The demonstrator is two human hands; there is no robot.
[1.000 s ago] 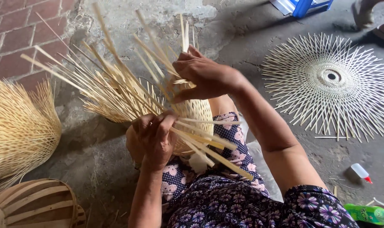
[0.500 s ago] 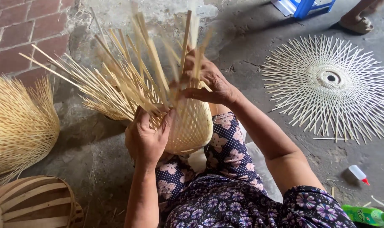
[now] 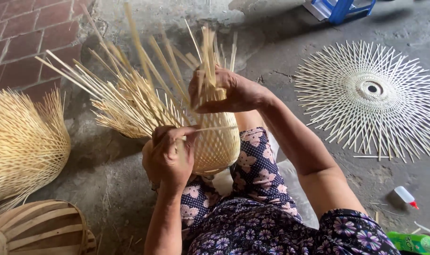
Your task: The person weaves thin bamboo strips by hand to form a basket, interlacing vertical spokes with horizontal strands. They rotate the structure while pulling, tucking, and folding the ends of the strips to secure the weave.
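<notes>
**Half-woven bamboo basket held on your lap, both hands closed on it**

Your left hand [image 3: 170, 156] is wrapped around the near side of the pale, rounded, half-woven bamboo basket [image 3: 219, 144], fingers curled shut, with a thin loose strip pinched at the fingertips. The basket sits just to the right of that hand and touches it, resting over your lap against the dark floral-print garment [image 3: 253, 189].

Your right hand [image 3: 219, 89] is above the basket's body, closed around a cluster of the long unwoven bamboo strips [image 3: 130, 94] that rise from it. The rest of those strips fan out up and to the left, beyond both hands.

Around you, on the grey concrete floor [image 3: 319, 28]:
- flat round woven bamboo disc with radiating strips [image 3: 373, 94], well apart to the right
- shaggy straw-coloured woven bamboo piece [image 3: 21, 141] at far left
- brown ribbed wooden dome form [image 3: 40, 229] at lower left
- small white bottle with a red tip [image 3: 405, 196] at lower right
- green plastic bottle [image 3: 416, 242] at the bottom right corner
- blue plastic stool [image 3: 340, 7] at the top edge
</notes>
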